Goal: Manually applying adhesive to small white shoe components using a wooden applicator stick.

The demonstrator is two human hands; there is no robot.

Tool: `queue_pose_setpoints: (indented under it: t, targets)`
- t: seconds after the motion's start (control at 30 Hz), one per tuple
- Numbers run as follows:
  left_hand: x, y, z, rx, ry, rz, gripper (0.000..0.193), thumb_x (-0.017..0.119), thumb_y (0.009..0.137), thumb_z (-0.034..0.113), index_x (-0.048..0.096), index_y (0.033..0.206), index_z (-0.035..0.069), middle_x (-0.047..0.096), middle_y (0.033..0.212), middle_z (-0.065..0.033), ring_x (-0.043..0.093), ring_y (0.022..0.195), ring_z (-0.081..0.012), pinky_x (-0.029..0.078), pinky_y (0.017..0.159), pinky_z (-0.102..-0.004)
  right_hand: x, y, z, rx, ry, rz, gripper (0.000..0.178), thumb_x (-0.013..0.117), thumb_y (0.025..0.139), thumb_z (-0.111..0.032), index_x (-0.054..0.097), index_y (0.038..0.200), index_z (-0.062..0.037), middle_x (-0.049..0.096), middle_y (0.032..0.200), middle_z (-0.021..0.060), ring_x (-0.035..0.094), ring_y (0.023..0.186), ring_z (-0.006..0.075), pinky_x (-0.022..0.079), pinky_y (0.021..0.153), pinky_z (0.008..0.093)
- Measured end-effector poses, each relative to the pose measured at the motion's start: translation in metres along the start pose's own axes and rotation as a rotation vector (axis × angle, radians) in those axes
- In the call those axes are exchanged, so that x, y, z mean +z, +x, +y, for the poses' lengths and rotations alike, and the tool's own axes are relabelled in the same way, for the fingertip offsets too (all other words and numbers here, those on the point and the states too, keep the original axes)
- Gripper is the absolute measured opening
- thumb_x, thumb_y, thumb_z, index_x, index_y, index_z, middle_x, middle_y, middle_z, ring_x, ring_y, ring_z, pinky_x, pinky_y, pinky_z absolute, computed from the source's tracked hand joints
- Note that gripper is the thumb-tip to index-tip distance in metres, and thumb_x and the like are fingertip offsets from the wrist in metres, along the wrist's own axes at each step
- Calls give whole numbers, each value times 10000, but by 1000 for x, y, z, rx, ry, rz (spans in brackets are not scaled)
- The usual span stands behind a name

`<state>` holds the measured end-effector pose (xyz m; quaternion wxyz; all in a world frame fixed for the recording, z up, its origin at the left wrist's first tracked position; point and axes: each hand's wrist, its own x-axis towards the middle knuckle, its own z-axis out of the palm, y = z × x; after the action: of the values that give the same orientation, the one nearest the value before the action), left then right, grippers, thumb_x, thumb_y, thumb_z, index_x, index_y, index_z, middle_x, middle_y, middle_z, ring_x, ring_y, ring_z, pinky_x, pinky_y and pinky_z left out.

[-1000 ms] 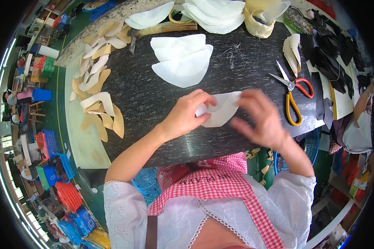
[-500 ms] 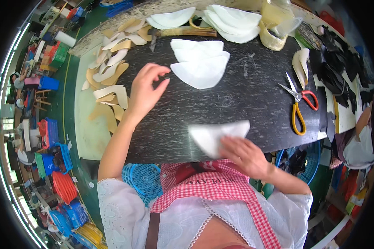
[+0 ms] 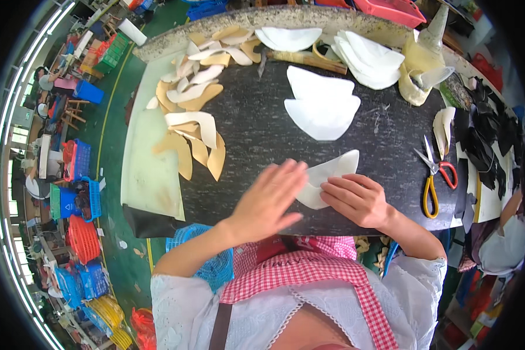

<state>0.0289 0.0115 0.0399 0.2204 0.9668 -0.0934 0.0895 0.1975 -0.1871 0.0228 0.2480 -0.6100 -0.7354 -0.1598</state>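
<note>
A white half-round piece (image 3: 332,169) of thin sheet, its kind not clear, lies on the dark table near its front edge, between my hands. My right hand (image 3: 359,201) has its fingers together and bent over the piece's right part; the thumb is hidden. Over the left end of the same piece, my left hand (image 3: 268,201) is open, fingers stretched and thumb apart, palm down. Farther back, more white half-round pieces (image 3: 324,116) overlap one another. A pair of scissors (image 3: 431,175) with one red and one yellow handle lies spread at the right.
Tan and white curved cutouts (image 3: 195,96) are heaped along the left. At the back stand a stack of white pieces (image 3: 367,61) and a yellowish container (image 3: 417,70). Black scraps (image 3: 484,131) pile up at the right. A blue basket (image 3: 207,265) sits below the front edge.
My left hand has come down from beside the far white pieces to the near one. The near piece has moved slightly away from the table's front edge. The whole view has shifted.
</note>
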Motion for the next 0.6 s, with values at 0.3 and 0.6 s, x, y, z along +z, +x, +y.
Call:
queue_pose_setpoints:
  t: [0.3, 0.6]
  targets:
    - [32, -66, -19, 412, -400, -126, 368, 707, 787, 202, 625, 1057, -34, 604, 1168, -218, 583, 1137, -326, 470, 983, -448, 7, -20, -10, 113, 80, -140, 310, 635, 671, -114, 667, 966, -22, 657, 1079, 73, 645, 1019, 215, 541, 834, 329]
    - [26, -43, -2, 315, -503, -135, 228, 689, 763, 34, 680, 990, 18, 669, 907, -113, 658, 838, -274, 546, 757, -388, -7, -15, 21, 157, -108, 123, 270, 686, 693, -113, 691, 959, -68, 689, 1000, 59, 689, 855, 189, 556, 684, 319]
